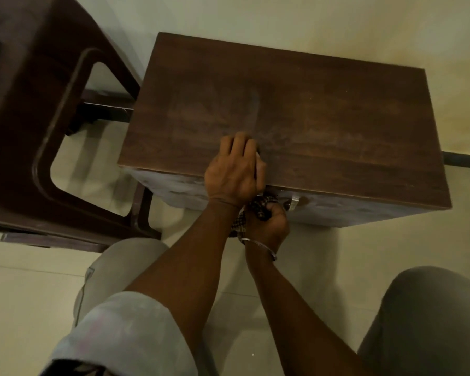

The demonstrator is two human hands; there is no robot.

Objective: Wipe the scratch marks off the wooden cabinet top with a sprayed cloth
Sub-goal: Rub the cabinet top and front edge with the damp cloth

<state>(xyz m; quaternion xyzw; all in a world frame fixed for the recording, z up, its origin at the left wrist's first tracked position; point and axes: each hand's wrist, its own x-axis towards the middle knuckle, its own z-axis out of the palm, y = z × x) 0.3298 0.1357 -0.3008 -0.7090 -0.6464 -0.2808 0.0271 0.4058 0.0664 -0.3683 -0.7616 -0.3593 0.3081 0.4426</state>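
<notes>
Fingers (238,143) of the left hand (232,172) lie close together on the wooden cabinet top (323,109), bent a little at the knuckles, with their tips on the wood just behind the front edge. A small white patch (259,156) shows at their right side; what it is, and whether the fingers hold it, cannot be told. The palm sits over the front edge, and the wrist and forearm run back down toward the lower left, where a rolled sleeve (125,329) ends above the elbow. The right hand (267,225) is lower, in front of the cabinet's face and below the top, its fingers curled tight round a bunched checked cloth (258,210), which sticks out above and to the left of the fist. It is just beside a metal handle (293,203) on the cabinet front, and a thin bangle (258,246) circles its wrist. Pale smears (253,115) mark the middle of the top. A brown chair (38,131) stands to the left on the tiled floor (38,294).
</notes>
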